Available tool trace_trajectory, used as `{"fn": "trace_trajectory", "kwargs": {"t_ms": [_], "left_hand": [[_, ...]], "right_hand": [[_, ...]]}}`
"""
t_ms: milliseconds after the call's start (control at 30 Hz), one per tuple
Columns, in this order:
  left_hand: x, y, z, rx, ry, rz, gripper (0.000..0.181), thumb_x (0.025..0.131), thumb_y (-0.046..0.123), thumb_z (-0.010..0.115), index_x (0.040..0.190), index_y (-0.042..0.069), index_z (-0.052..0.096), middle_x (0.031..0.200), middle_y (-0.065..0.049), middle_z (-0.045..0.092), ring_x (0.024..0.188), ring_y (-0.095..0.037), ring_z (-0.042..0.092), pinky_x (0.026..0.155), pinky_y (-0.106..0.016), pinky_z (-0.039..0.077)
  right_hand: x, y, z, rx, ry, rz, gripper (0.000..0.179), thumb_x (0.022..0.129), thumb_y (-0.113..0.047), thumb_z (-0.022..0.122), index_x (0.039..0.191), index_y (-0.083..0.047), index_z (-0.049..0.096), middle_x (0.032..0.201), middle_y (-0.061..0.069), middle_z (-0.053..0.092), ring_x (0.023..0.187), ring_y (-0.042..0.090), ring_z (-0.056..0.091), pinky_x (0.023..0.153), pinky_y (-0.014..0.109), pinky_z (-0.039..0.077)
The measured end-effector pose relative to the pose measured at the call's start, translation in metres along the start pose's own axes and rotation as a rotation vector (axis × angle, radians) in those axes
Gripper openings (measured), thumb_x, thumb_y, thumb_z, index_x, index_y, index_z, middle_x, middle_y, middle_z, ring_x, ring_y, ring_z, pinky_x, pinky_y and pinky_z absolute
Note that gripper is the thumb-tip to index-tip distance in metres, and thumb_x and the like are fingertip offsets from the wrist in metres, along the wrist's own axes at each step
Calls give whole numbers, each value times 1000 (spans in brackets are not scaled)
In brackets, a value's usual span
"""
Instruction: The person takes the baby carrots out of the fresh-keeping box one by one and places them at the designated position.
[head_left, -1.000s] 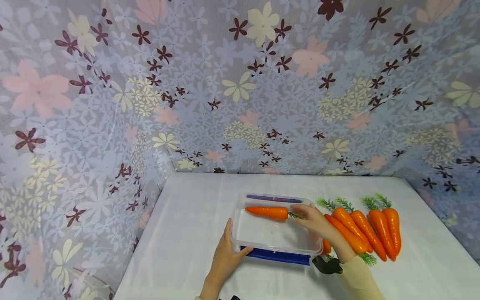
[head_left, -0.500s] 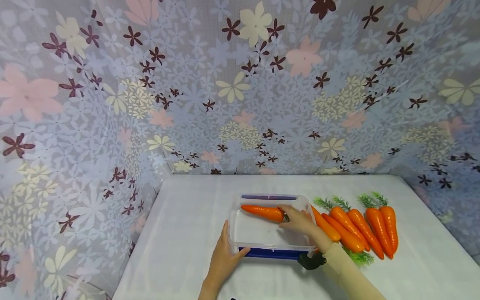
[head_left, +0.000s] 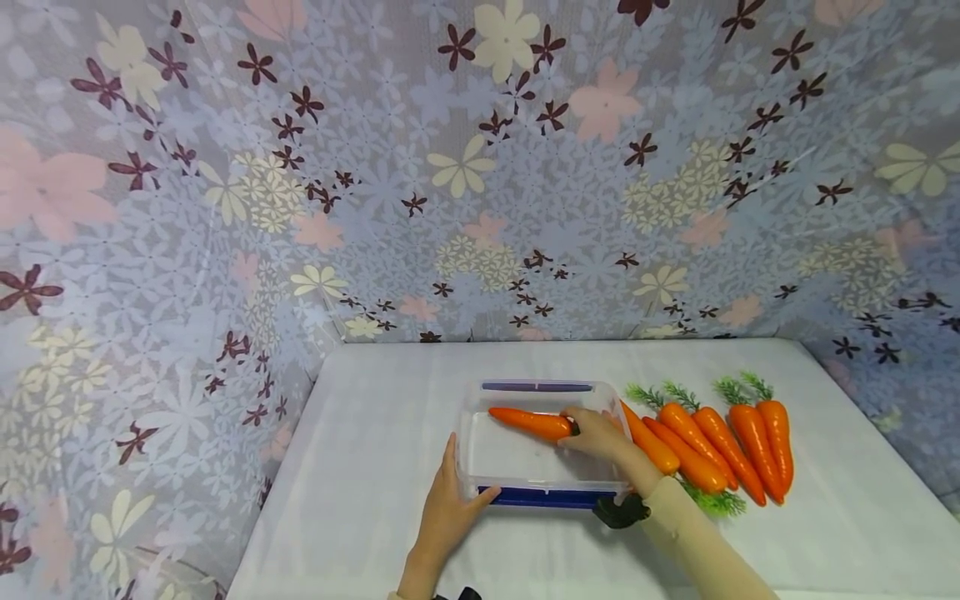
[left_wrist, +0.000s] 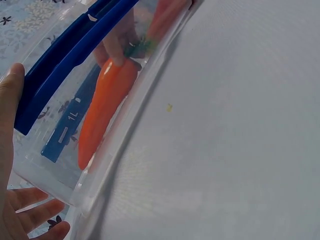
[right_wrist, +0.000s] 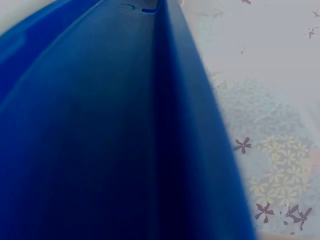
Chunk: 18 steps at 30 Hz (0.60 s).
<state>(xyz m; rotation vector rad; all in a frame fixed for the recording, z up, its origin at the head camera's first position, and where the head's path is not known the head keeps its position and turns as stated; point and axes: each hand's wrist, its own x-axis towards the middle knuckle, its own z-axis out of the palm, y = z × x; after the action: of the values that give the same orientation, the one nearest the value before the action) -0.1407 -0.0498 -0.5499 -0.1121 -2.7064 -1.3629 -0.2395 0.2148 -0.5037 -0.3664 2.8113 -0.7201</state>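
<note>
An orange carrot (head_left: 525, 422) with a green leafy top lies slanted inside a clear plastic food container (head_left: 543, 485) with blue side latches. My right hand (head_left: 596, 435) reaches in over the right wall and pinches the carrot's thick end. Its fingers show through the clear wall in the left wrist view, at the green top. My left hand (head_left: 446, 510) holds the container's near left corner, thumb on the front blue latch (left_wrist: 55, 70) and fingers along the left wall. A blue latch (right_wrist: 110, 130) fills most of the right wrist view, hiding the right hand there.
Several carrots (head_left: 693, 471) with green tops lie side by side on the white tabletop (head_left: 375, 417), right of the container. One carrot (head_left: 651, 442) lies close against its right wall. Flowered fabric (head_left: 480, 208) rises behind the table.
My right hand has moved left from the leafy top onto the carrot's thick end and closed on it. The carrot has shifted slightly. My left hand stays on the container's corner.
</note>
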Motion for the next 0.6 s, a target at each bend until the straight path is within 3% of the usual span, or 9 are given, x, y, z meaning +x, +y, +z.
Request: {"fn": "trace_trajectory", "kwargs": {"t_ms": [300, 600], "left_hand": [[11, 4, 0, 0, 16, 38, 107, 75, 57, 71, 154, 16, 12, 148, -22, 39, 131, -38, 45, 104, -54, 41], [0, 4, 3, 14, 10, -30, 108, 74, 58, 72, 152, 10, 16, 147, -23, 40, 129, -39, 47, 101, -56, 42]], "right_hand": [[6, 3, -8, 27, 53, -39, 44, 77, -24, 79, 111, -2, 64, 94, 7, 68, 80, 18, 56, 81, 38, 41], [-2, 1, -3, 54, 75, -69, 40, 75, -24, 80, 106, -4, 66, 87, 1, 67, 75, 12, 54, 72, 31, 46]]}}
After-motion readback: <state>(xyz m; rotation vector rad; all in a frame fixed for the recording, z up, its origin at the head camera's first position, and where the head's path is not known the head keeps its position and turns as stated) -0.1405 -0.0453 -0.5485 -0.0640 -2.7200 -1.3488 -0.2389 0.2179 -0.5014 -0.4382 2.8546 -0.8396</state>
